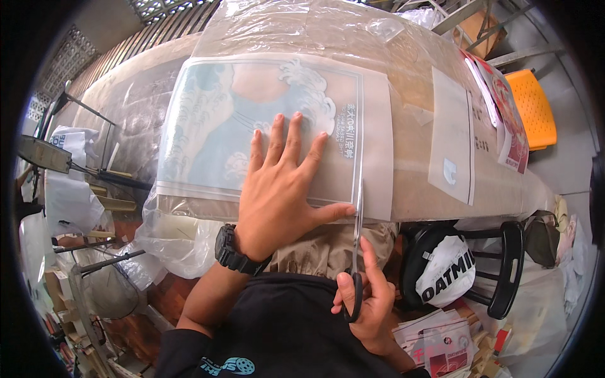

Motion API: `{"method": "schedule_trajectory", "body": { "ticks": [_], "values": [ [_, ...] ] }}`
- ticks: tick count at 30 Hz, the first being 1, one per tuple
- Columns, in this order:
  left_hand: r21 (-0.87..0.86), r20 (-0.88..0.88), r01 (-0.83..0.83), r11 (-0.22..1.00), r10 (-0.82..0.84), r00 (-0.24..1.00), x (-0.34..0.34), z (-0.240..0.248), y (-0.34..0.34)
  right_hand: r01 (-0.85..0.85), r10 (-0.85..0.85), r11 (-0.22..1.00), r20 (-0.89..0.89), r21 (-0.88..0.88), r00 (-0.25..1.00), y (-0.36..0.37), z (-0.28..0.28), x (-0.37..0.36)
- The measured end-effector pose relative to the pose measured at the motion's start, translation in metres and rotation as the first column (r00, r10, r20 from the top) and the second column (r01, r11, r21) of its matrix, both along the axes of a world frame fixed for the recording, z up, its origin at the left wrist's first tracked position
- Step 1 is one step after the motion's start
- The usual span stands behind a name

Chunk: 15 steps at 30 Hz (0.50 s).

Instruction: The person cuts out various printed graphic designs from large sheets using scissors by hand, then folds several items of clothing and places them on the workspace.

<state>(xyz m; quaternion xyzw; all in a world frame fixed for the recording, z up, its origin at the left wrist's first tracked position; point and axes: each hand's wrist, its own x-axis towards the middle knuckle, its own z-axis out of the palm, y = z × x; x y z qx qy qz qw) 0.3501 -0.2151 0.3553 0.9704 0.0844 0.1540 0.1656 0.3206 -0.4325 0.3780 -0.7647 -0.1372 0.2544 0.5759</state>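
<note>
- The printed sheet, pale with a blue wave picture, lies flat on the plastic-wrapped table, its long axis running left to right across the person.
- The scissors reach over the sheet's near edge toward its right end, pointing away from the body, roughly square to that long axis and along the picture's border (a plain margin lies to their right).
- The right hand, just off the sheet's near edge, has its fingers curled round the scissors' handles; the blades look nearly together.
- The left hand rests palm down on the sheet, fingers spread wide, gripping nothing, thumb tip just beside the blades.
- A smaller sheet lies right of the printed sheet.
</note>
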Motion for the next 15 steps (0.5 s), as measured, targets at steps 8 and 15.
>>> {"method": "schedule_trajectory", "body": {
  "ticks": [8,15],
  "values": [
    [-0.001,-0.004,0.001,1.0,-0.001,1.0,-0.001,-0.001,0.0,0.019,-0.019,1.0,0.006,-0.007,1.0,0.007,0.001,0.006],
    [0.001,-0.006,-0.007,1.0,0.007,1.0,-0.001,0.0,0.0,0.04,-0.04,0.999,0.012,-0.007,0.999,0.013,0.001,0.012]
  ]
}}
